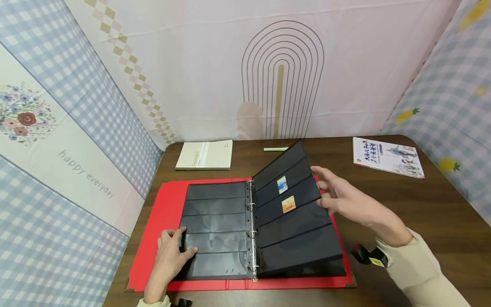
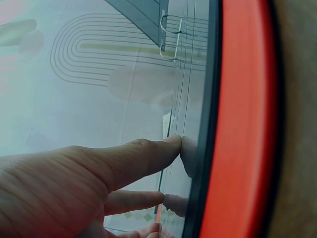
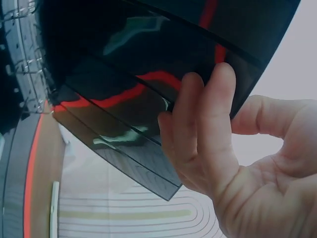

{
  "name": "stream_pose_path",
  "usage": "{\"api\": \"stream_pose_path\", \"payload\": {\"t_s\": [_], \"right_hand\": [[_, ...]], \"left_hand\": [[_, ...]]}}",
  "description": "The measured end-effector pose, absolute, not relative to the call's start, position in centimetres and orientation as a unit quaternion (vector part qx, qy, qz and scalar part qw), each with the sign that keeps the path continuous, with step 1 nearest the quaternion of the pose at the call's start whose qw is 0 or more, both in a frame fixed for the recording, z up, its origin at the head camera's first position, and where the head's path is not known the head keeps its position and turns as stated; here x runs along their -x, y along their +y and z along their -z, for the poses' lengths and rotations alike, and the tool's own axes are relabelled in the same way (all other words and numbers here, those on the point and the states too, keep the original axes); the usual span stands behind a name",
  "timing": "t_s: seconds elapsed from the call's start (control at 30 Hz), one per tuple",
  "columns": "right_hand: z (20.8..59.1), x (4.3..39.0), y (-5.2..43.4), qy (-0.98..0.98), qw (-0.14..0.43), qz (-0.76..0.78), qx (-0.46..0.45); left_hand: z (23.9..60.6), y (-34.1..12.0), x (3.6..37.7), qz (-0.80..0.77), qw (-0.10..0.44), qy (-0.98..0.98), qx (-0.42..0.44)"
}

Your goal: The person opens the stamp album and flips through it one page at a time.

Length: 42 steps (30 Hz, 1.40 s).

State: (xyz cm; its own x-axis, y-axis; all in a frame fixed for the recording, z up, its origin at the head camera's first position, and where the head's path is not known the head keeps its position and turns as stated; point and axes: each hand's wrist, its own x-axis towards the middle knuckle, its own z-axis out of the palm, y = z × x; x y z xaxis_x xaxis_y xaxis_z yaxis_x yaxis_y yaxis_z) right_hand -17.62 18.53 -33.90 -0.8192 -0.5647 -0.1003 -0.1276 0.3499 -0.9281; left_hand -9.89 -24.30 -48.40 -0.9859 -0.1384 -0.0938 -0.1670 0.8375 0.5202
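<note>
A red ring-binder stamp album [image 1: 149, 251] lies spread on the table, black pocket pages on both sides of its metal rings [image 1: 251, 233]. My right hand [image 1: 349, 198] pinches the outer edge of a right-side page [image 1: 295, 232], which tilts up off the pages below. Two small stamps, one blue [image 1: 282, 184] and one orange [image 1: 289, 204], sit in that page's pockets. In the right wrist view the fingers [image 3: 214, 119] lie against the page's underside, thumb on the opposite face. My left hand [image 1: 168, 256] rests on the outer edge of the left page [image 1: 215, 243], thumb and fingers extended.
Behind the album, a cream notebook [image 1: 205, 155] lies at the left and a pale green pen [image 1: 275, 149] near the middle. A white illustrated book [image 1: 388, 157] is at the back right. Printed cloth hangs around the wooden table [image 1: 383, 196].
</note>
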Motion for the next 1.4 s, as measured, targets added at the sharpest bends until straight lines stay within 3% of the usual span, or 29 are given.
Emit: {"api": "stream_pose_path", "payload": {"t_s": [1.4], "right_hand": [[29.6, 18.3, 7.9, 0.791, 0.183, 0.524, 0.256]], "left_hand": [[48.5, -24.3, 9.8, -0.288, 0.016, 0.954, 0.084]]}}
